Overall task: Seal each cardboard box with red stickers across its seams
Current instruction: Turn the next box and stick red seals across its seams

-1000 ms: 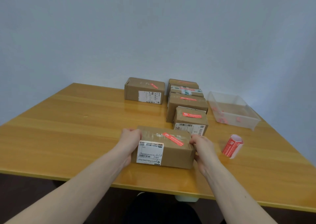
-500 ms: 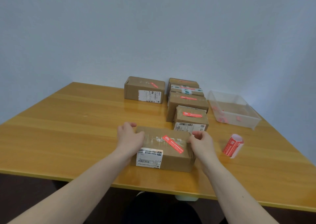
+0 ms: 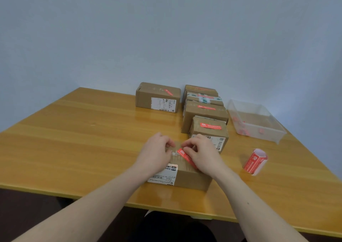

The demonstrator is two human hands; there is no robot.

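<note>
Wooden surface, wide and glossy, carrying everything. Near box by the near edge, roughly mid-width, long axis running left to right along that edge; white shipping label on its front face. Behind it toward the far edge, slightly right: column of four cartons, nearest being a small box with a red strip on top, touching or just beside the near box's far right corner (cannot tell which). Separate box near the far edge, left of the column, red strip at its top right. Clear bin toward the right edge, a few red scraps inside. Sticker roll lying on the surface right of the near box, well apart from it, closer to the right hand. Left hand resting on the box top, left half, fingers curled and pinching at the clear tape along the top seam; not closed around any loose object. Right hand on the right half, fingertips bent down onto the upper end of the red sticker, pressing or pinching it — cannot tell which. Sticker set diagonally, upper left to lower right, crossing the seam; lower part hidden under the right hand. Judgement: pressing-down step on this box; sticker directly beneath the right fingertips, so smoothing would run along the diagonal toward the near right corner.
</note>
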